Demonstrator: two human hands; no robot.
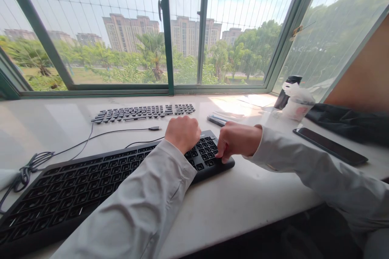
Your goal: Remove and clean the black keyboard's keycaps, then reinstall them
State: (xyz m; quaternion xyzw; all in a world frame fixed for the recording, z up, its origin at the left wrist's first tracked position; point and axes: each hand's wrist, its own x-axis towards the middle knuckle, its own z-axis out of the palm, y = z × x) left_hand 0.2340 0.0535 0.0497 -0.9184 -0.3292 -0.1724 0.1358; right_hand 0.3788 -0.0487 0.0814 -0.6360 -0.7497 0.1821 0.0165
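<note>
A black keyboard [100, 178] without its keycaps lies slantwise on the white counter, its square key sockets showing. My left hand [183, 132] is closed in a fist over its upper edge, left of the number pad [208, 149]; the fingertips are hidden beneath the knuckles. At the right end of the keyboard, my right hand [235, 141] is closed with curled fingers, its fingertips down at the number pad's right side. Whether either hand holds something small cannot be seen. Behind the keyboard, loose black keycaps [142, 112] are laid out in keyboard order.
A bundled black cable [33, 164] lies at left, and a USB plug [154, 128] rests behind the keyboard. Pens [216, 119] lie beyond my right hand. Further right are a phone [330, 145], a bagged cup [298, 105], a black bottle [284, 95] and dark cloth [349, 123].
</note>
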